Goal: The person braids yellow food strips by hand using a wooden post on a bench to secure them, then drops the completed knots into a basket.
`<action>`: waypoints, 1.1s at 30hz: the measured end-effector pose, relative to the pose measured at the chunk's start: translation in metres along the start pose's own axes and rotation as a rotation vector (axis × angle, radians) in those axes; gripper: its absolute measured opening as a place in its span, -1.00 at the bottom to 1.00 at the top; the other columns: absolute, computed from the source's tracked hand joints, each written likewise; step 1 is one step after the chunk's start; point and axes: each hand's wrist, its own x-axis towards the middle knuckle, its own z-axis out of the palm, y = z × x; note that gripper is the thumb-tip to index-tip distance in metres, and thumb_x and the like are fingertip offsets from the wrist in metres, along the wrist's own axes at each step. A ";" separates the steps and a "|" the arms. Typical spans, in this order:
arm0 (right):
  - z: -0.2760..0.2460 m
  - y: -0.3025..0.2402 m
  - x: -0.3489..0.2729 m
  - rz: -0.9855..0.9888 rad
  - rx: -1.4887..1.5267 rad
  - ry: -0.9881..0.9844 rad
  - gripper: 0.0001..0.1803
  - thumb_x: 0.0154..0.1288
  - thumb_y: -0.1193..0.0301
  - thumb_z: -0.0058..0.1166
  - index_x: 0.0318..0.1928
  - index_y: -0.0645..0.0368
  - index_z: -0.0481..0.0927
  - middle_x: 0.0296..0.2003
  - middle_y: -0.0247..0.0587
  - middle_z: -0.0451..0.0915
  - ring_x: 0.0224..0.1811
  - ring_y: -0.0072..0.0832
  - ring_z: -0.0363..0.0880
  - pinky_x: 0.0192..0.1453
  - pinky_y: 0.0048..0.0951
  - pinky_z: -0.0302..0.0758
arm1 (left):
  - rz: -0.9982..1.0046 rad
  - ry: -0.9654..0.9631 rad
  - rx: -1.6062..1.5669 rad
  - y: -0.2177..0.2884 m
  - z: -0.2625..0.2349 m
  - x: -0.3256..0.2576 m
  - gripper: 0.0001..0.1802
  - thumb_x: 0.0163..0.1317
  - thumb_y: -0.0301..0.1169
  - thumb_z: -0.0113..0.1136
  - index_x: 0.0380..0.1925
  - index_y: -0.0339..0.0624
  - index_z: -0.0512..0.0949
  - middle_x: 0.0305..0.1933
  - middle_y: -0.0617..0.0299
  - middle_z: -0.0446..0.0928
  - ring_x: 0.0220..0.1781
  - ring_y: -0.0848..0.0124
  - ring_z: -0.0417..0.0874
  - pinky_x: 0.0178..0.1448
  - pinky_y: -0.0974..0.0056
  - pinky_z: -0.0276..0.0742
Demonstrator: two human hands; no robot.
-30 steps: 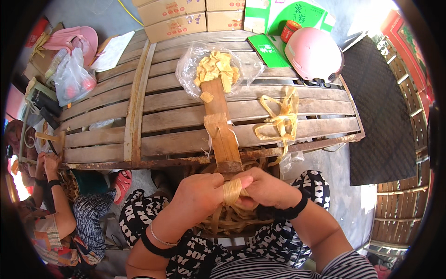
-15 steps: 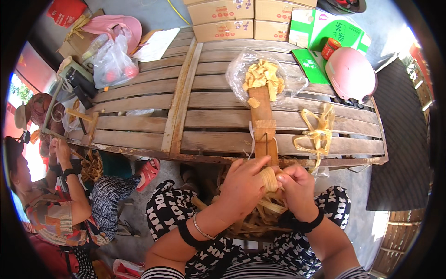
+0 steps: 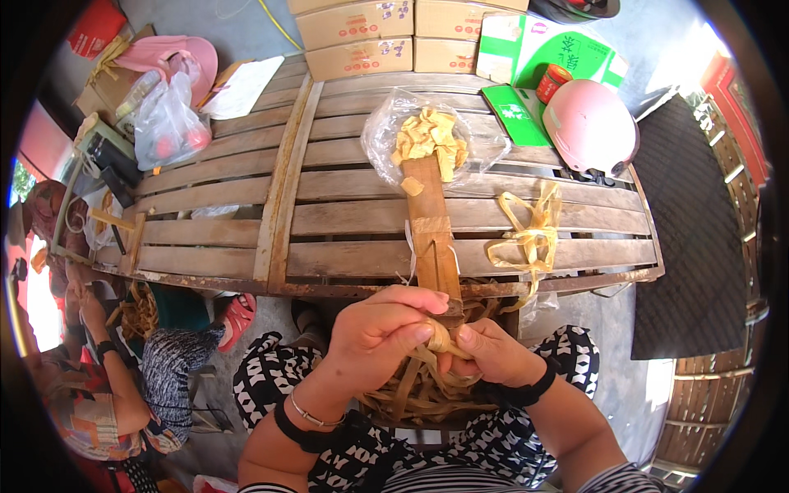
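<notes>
My left hand (image 3: pixel 380 335) and my right hand (image 3: pixel 500 353) meet at the near end of a wooden board (image 3: pixel 431 238), over my lap. Between them is a small coil of flat yellowish strip (image 3: pixel 441 335). My left thumb and fingers pinch it from one side, and my right thumb and fingers close on its other side. Below lies a heap of loose yellowish strips (image 3: pixel 403 393). A narrow slot or rod runs along the board near its front. At its far end, folded yellow pieces (image 3: pixel 431 140) lie on a clear plastic bag (image 3: pixel 378 135).
The slatted bamboo table (image 3: pixel 345 218) has a rusty front edge. A tied bundle of yellow strips (image 3: pixel 534 234) lies right of the board. Farther back are a pink helmet (image 3: pixel 588 127), a red can (image 3: pixel 554 80) and cardboard boxes (image 3: pixel 362 56). At left sits a co-worker (image 3: pixel 99 386).
Both hands have come nearer to me, and my left hand has turned, its thumb now on the coil. The view has shifted slightly to the right. The co-worker's hands have lowered.
</notes>
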 end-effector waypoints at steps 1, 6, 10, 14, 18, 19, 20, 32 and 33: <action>-0.001 -0.001 -0.001 0.042 0.102 -0.052 -0.31 0.46 -0.17 -0.14 -0.31 0.28 0.64 -0.72 -0.53 0.21 -0.68 -0.71 0.04 -0.56 -0.60 -0.03 | -0.018 0.036 -0.064 0.001 -0.001 -0.001 -0.92 0.21 -0.64 0.16 -0.34 -0.42 0.62 -0.05 -0.01 0.62 0.06 0.18 0.65 0.19 0.14 0.55; -0.005 0.003 -0.004 0.093 0.249 -0.070 -0.42 0.49 -0.06 -0.09 -0.33 0.26 0.62 -0.73 -0.52 0.23 -0.68 -0.71 0.06 -0.57 -0.59 -0.01 | -0.004 0.110 -0.155 -0.004 -0.014 -0.004 -0.88 0.27 -0.54 0.19 -0.27 -0.41 0.61 -0.11 -0.02 0.61 -0.01 0.22 0.65 0.15 0.18 0.56; -0.005 0.003 0.004 0.178 0.401 -0.022 -0.50 0.47 0.02 -0.02 -0.34 0.24 0.61 -0.72 -0.54 0.24 -0.69 -0.72 0.05 -0.57 -0.59 -0.01 | -0.360 -0.090 -0.434 -0.022 -0.015 -0.002 -0.82 0.24 -0.55 0.27 -0.16 -0.34 0.57 -0.20 0.14 0.60 -0.21 0.43 0.62 -0.13 0.37 0.55; -0.004 -0.003 0.008 0.203 0.114 0.147 -0.65 0.39 0.15 0.17 -0.33 0.22 0.62 -0.68 -0.54 0.34 -0.66 -0.77 0.14 -0.56 -0.64 0.04 | -0.420 -0.106 -0.319 -0.029 -0.006 -0.008 -0.85 0.24 -0.57 0.26 -0.20 -0.30 0.55 -0.36 0.24 0.59 -0.44 0.57 0.57 -0.40 0.48 0.47; -0.009 -0.007 0.017 -0.034 0.003 0.438 -0.79 0.31 0.33 0.29 -0.36 0.20 0.63 -0.56 -0.50 0.54 -0.54 -0.80 0.37 -0.52 -0.68 0.24 | -0.421 0.140 -0.463 -0.043 -0.004 -0.004 -0.94 0.28 -0.53 0.22 -0.29 -0.26 0.53 -0.48 0.30 0.53 -0.55 0.61 0.46 -0.46 0.49 0.36; -0.018 0.003 0.025 -0.096 -0.071 0.475 -0.80 0.30 0.32 0.29 -0.36 0.19 0.63 -0.56 -0.47 0.56 -0.54 -0.78 0.40 -0.51 -0.67 0.28 | -0.423 0.168 -0.443 -0.047 -0.001 0.001 -0.93 0.29 -0.51 0.22 -0.29 -0.26 0.53 -0.48 0.31 0.52 -0.55 0.61 0.46 -0.46 0.49 0.35; -0.026 0.011 0.031 -0.157 -0.151 0.521 -0.80 0.29 0.32 0.30 -0.36 0.18 0.62 -0.57 -0.45 0.58 -0.55 -0.75 0.44 -0.50 -0.65 0.32 | -0.422 0.191 -0.426 -0.050 0.002 0.007 -0.91 0.30 -0.48 0.22 -0.29 -0.26 0.52 -0.48 0.32 0.52 -0.55 0.61 0.45 -0.46 0.48 0.35; -0.014 0.016 0.034 -0.746 -1.061 0.674 -0.81 0.12 0.33 0.37 -0.35 0.07 0.60 -0.53 -0.25 0.58 -0.56 -0.29 0.57 -0.49 -0.37 0.47 | -0.052 0.322 0.314 -0.058 0.003 0.005 -0.90 0.31 -0.50 0.17 -0.26 -0.34 0.57 -0.40 0.23 0.61 -0.37 0.51 0.56 -0.24 0.40 0.48; -0.009 0.014 0.032 -0.809 -1.067 0.623 -0.81 0.11 0.34 0.37 -0.34 0.07 0.60 -0.52 -0.25 0.57 -0.56 -0.29 0.57 -0.50 -0.37 0.47 | 0.043 0.291 0.371 -0.048 0.007 0.004 -0.90 0.31 -0.53 0.15 -0.25 -0.35 0.58 -0.41 0.22 0.61 -0.37 0.50 0.58 -0.24 0.40 0.48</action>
